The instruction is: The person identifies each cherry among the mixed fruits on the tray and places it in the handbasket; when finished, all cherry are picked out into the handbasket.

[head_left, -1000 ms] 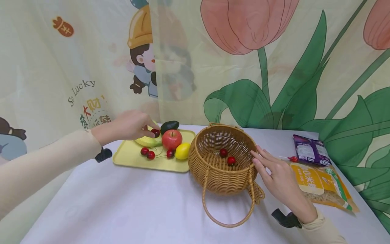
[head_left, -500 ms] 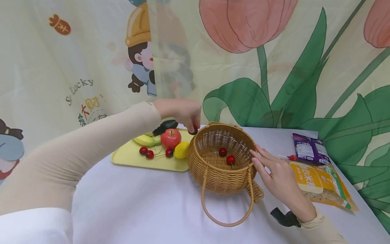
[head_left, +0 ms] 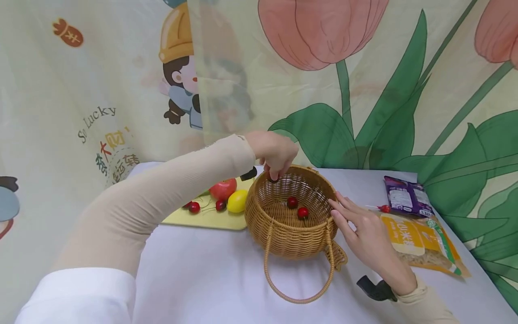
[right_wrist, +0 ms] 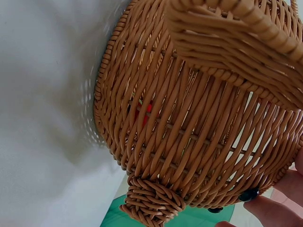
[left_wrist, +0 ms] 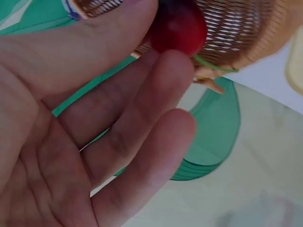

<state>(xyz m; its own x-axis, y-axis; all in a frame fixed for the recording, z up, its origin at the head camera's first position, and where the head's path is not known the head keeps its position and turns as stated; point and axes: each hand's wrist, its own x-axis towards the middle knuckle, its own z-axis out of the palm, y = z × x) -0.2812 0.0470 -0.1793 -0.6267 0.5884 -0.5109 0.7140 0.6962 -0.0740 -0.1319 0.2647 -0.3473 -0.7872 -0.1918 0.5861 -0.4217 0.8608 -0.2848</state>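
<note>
My left hand (head_left: 277, 152) pinches a dark red cherry (left_wrist: 182, 28) between thumb and fingers, over the far left rim of a round wicker basket (head_left: 291, 240). A green stem shows on that cherry in the left wrist view. Two red cherries, one (head_left: 292, 202) slightly behind the other (head_left: 303, 212), lie on the basket's floor. My right hand (head_left: 366, 231) rests against the basket's right rim with its fingers extended. In the right wrist view, its fingertips (right_wrist: 272, 212) touch the wicker wall near a black bead, and a spot of red shows through the weave.
Left of the basket lies a yellow tray (head_left: 202, 221) with a red apple (head_left: 223, 190), a lemon (head_left: 237, 201) and several cherries, partly covered by the left sleeve. A basket handle (head_left: 299, 300) hangs forward. Right stand an orange food bag (head_left: 421, 238) and a purple packet (head_left: 408, 196).
My left hand has lifted a cherry from the tray and carried it right, to over the basket. My right hand has stayed at the rim.
</note>
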